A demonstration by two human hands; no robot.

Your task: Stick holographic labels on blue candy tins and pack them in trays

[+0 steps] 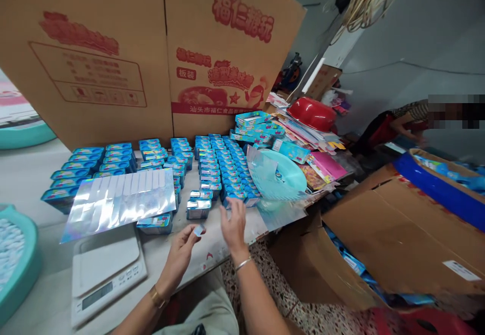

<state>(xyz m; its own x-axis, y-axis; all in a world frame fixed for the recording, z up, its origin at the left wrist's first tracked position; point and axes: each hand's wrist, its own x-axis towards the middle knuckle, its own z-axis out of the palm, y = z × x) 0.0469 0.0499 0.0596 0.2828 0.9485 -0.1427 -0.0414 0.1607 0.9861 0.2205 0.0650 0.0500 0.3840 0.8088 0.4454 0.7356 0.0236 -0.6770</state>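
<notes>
Pinched in the fingertips of my left hand [184, 249] is a small clear sticker [199, 230], above the front part of the white table. My right hand [234, 226] is just to its right, holding nothing, with its fingers apart close to the nearest boxes. Rows of small blue boxes [210, 165] fill the table ahead of both hands; one box [198, 208] stands at the front of its row, beyond my left hand. To the left, a shiny silver sticker sheet [121, 196] with pale strips lies across several boxes.
A white scale [108, 279] sits front left beside a teal basin [28, 264] of white pieces. Large cardboard panels [223, 47] stand behind the boxes. A teal basket [288, 173] is at the right edge; open cartons [409, 234] and another person [401, 123] are farther right.
</notes>
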